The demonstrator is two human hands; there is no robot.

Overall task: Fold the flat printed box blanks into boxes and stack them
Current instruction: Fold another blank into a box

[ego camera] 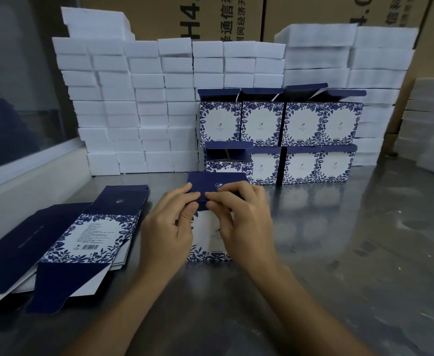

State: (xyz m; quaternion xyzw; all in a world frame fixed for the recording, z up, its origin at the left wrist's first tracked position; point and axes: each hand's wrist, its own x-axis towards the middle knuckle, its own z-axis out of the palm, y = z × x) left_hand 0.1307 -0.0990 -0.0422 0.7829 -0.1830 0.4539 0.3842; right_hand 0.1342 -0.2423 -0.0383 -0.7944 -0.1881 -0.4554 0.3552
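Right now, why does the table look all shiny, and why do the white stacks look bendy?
In the head view, the metal table mirrors light, so pale blurry reflections of the folded boxes show on it. The wide-angle lens curves things near the edges, so the white foam stacks lean and bow. Left hand and right hand, holding the box, look sharp; far corners are softer.

You're at a packing station in a factory or warehouse: white foam blocks (138, 104) stacked high across the frame's centre, big printed shipping cartons (210, 16) along the top, a steel tabletop (364, 253), folded boxes (280, 134) piled centre-right.
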